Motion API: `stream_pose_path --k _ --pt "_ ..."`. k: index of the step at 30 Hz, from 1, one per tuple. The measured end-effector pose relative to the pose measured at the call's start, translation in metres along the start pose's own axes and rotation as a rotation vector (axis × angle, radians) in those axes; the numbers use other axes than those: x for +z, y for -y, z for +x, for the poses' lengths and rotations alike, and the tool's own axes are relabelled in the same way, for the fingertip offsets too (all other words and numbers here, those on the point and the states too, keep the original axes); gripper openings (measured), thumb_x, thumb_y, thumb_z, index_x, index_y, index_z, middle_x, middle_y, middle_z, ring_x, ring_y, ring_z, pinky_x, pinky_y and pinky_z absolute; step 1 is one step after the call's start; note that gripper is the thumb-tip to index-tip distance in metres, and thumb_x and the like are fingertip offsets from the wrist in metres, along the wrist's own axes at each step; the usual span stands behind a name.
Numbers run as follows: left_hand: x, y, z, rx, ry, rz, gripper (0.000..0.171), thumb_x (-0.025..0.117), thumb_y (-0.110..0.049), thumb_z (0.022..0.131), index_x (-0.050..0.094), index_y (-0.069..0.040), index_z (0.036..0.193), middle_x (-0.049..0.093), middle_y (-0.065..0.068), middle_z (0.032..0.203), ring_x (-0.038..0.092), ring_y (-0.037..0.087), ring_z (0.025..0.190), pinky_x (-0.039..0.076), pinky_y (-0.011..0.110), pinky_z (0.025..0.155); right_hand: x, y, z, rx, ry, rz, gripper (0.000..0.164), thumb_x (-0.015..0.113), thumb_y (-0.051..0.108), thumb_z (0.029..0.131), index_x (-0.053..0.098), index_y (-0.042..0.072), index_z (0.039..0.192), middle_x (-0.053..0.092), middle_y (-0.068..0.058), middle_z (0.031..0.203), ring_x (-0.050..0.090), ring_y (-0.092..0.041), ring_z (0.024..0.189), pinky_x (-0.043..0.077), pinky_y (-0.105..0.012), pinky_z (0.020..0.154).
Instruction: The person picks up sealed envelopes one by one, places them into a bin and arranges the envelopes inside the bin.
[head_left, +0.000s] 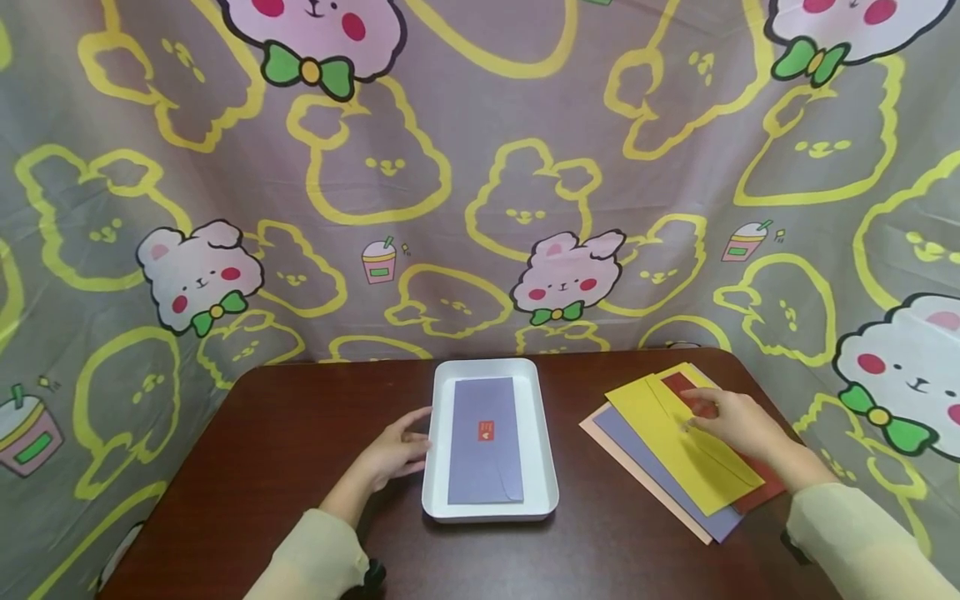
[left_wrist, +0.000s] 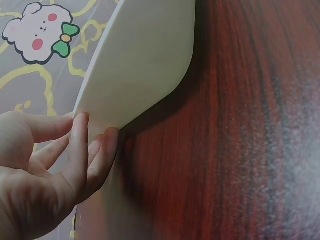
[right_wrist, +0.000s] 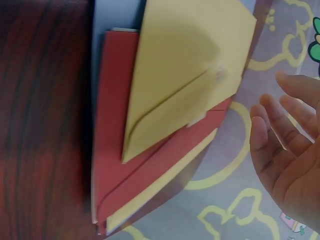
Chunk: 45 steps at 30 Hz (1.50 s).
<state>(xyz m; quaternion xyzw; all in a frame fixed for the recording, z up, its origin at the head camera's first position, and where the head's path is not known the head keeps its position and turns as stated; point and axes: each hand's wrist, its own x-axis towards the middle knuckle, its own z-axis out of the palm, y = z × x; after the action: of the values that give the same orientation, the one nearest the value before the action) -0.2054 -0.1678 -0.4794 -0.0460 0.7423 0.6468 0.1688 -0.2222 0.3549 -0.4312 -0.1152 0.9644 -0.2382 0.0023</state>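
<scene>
In the head view a white tray [head_left: 550, 492] holds a lavender envelope [head_left: 480, 475] with a small red sticker [head_left: 486, 431]. My left hand [head_left: 393, 450] is at the tray's left side, its fingertips touching the outer wall near the rim. Over a fanned pile of envelopes on the right is my right hand [head_left: 738, 423], fingers loosely bent. In the right wrist view that hand [right_wrist: 295, 155] shows nothing between its fingers. The pile has a yellow envelope [head_left: 675, 442] uppermost, with a red envelope [right_wrist: 117, 125] below it, then lavender [head_left: 723, 521] and pale pink [head_left: 637, 475] ones.
A dark reddish-brown wooden table [head_left: 300, 433] carries the tray and the pile. Behind it hangs a grey curtain [head_left: 465, 117] printed with cartoon animals, close along the back edge and the sides.
</scene>
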Motion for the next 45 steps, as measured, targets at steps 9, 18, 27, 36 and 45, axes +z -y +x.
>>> stream_pose_path --k 9,18,27,36,45 --pt "0.000 0.001 0.000 0.004 -0.003 0.006 0.061 0.060 0.005 0.099 0.041 -0.009 0.156 0.059 0.023 0.117 0.067 0.027 0.096 0.059 0.049 0.086 0.011 -0.013 -0.001 0.059 0.102 -0.015 0.067 0.082 0.026 0.088 0.055 -0.017 0.132 0.066 -0.028 0.106 0.061 -0.045 0.100 0.053 -0.057 0.081" --pt "0.000 0.002 0.000 0.008 -0.003 0.008 0.061 0.060 0.005 0.099 0.041 -0.009 0.156 0.059 0.023 0.118 0.067 0.027 0.097 0.059 0.049 0.086 0.020 -0.014 -0.004 0.107 0.152 -0.062 0.087 0.089 0.032 0.079 0.045 -0.024 0.130 0.054 -0.043 0.113 0.053 -0.056 0.106 0.047 -0.065 0.091" --pt "0.001 0.001 0.000 0.006 -0.002 0.003 0.061 0.059 0.005 0.099 0.041 -0.009 0.156 0.060 0.023 0.117 0.067 0.026 0.097 0.059 0.049 0.087 0.021 -0.017 -0.003 0.142 0.168 -0.086 0.090 0.090 0.035 0.077 0.045 -0.025 0.127 0.049 -0.044 0.115 0.052 -0.054 0.103 0.046 -0.066 0.092" --pt "0.000 0.000 0.000 0.005 0.004 0.004 0.061 0.058 0.005 0.099 0.040 -0.008 0.156 0.060 0.024 0.118 0.067 0.027 0.098 0.058 0.049 0.088 0.021 -0.016 0.003 0.190 0.198 -0.085 0.093 0.093 0.035 0.074 0.043 -0.026 0.123 0.049 -0.042 0.110 0.053 -0.049 0.096 0.047 -0.063 0.091" --pt "0.000 0.000 0.000 0.003 0.006 -0.002 0.061 0.058 0.005 0.100 0.039 -0.009 0.156 0.060 0.024 0.120 0.066 0.028 0.100 0.058 0.050 0.089 0.022 -0.021 0.008 0.179 0.205 -0.047 0.097 0.095 0.033 0.072 0.040 -0.024 0.127 0.046 -0.042 0.111 0.051 -0.049 0.098 0.046 -0.063 0.090"
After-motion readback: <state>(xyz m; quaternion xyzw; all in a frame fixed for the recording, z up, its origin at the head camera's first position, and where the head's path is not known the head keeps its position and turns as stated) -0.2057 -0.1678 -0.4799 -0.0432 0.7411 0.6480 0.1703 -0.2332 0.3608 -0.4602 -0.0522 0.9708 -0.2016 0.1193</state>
